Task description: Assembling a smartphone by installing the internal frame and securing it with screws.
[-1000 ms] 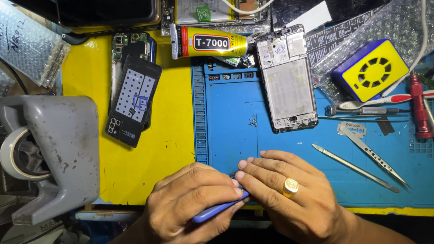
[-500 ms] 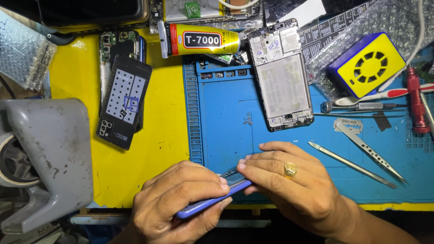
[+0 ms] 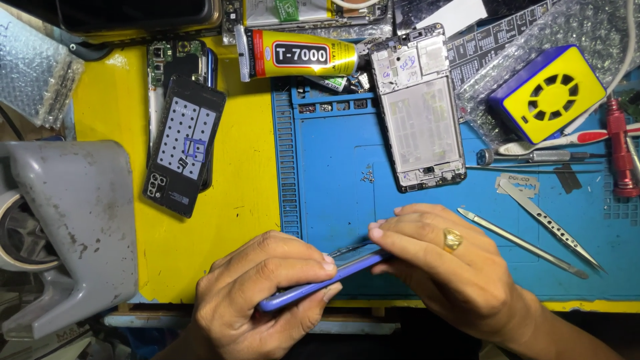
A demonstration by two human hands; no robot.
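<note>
Both hands sit much as half a second ago, with the thin blue phone back cover [image 3: 313, 283] tipped a little further on edge between them. Left hand [image 3: 257, 297]: fingers curled shut round the cover's lower end, thumb beneath. Right hand [image 3: 443, 267]: gold ring on one finger, fingertips pinched on the cover's upper end, just above the near edge of the blue silicone work mat [image 3: 333, 160]. Cover seen edge-on; its faces are hidden, and whatever lies between fingertips and cover is too small to make out. Wrists cut off by the bottom edge. Yellow adhesive tube with a red and black label [image 3: 300, 57]: lying sideways at the mat's top. Stripped grey phone frame [image 3: 419, 107]: flat on the mat, just right of the tube. Black perforated phone panel [image 3: 185, 153]: on the yellow table surface [image 3: 253, 153], left of the mat. Yellow and blue box with round vent [image 3: 547, 93]: upper right, on bubble wrap. Steel tweezers [image 3: 550, 227]: right of the hands.
</note>
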